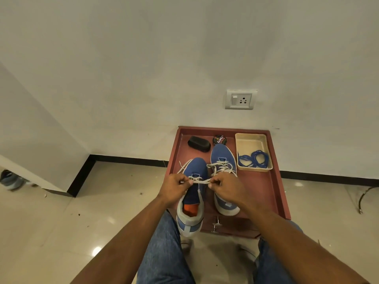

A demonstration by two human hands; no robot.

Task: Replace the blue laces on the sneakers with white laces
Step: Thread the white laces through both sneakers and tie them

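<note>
Two blue sneakers stand on a reddish-brown stand point(275, 193). The left sneaker point(193, 199) is partly laced with a white lace point(200, 182), whose loose end trails off its left side. My left hand point(174, 190) and my right hand point(225, 188) each pinch that lace and hold a short stretch of it taut between them above the shoe. The right sneaker point(223, 160) carries a tied white lace across its eyelets. The blue laces point(255, 159) lie coiled in a beige tray point(251, 140) at the stand's back right.
A black brush point(199, 143) and a round polish tin point(219, 139) sit at the back of the stand, against the white wall. A wall socket point(241, 100) is above. My knees in jeans are below the stand. Another shoe point(11, 179) lies far left on the tiled floor.
</note>
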